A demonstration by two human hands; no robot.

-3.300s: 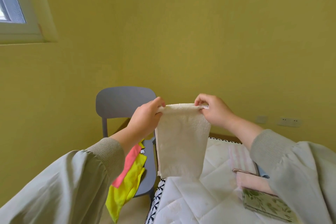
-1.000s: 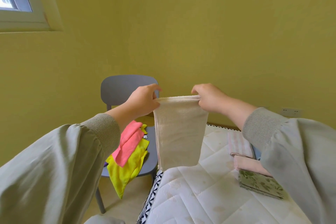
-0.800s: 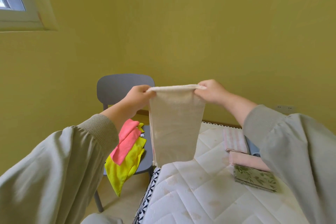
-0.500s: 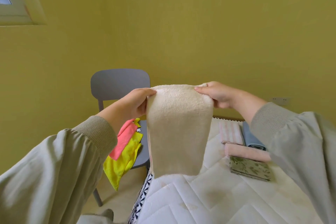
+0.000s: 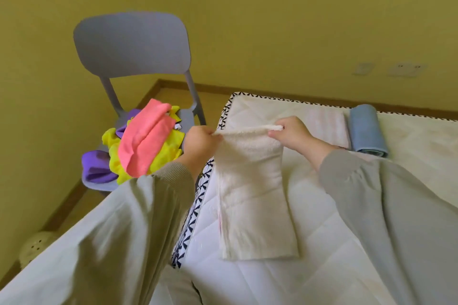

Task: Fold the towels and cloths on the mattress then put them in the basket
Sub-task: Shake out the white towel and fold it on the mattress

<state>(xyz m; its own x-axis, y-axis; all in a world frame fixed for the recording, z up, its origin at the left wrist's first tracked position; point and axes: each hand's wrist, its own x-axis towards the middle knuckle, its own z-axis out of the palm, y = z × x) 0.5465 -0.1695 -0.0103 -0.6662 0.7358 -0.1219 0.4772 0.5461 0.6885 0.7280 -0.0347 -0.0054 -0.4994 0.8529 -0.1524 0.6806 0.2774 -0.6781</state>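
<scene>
Quilted mattress (image 5: 322,267) carries cream towel (image 5: 250,193), pink folded towel (image 5: 327,129), blue rolled towel (image 5: 366,131).

We find no readable text, brand or number anywhere. The small white tag (image 5: 177,126) on the cloth pile (image 5: 143,146) is too tiny to read.
</scene>
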